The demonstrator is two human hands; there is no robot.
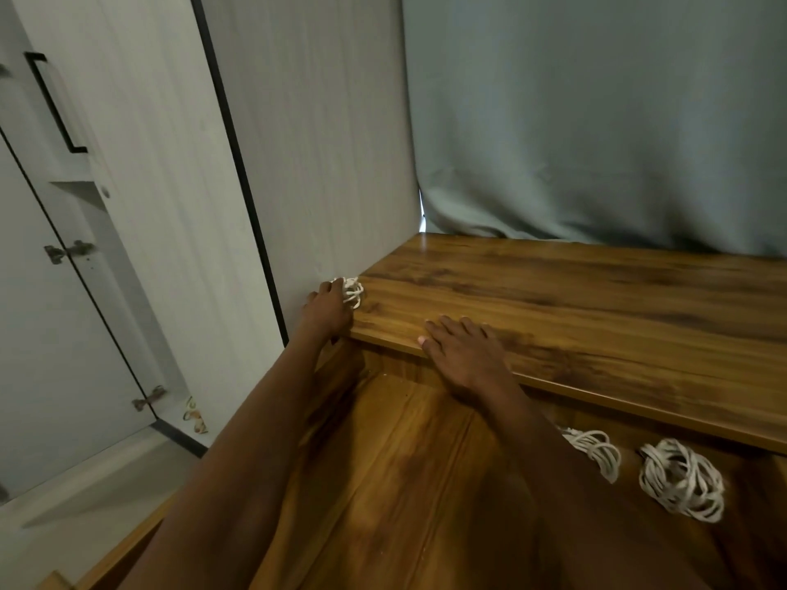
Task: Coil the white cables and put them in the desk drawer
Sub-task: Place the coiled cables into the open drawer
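Three white coils in view | left hand (328,306) grips one coiled cable (353,291) at the table (553,291) left corner, beside the wardrobe panel (319,142) | right hand (464,351) lies flat, fingers straight, on the table edge | advice: keep loops pinched together while lowering | open drawer (404,483) holds two coils: one partly hidden (596,451), one in full view (681,481).

Two bare forearms and hands: left hand (327,307), right hand (462,350); no sleeves, rings or watch visible.
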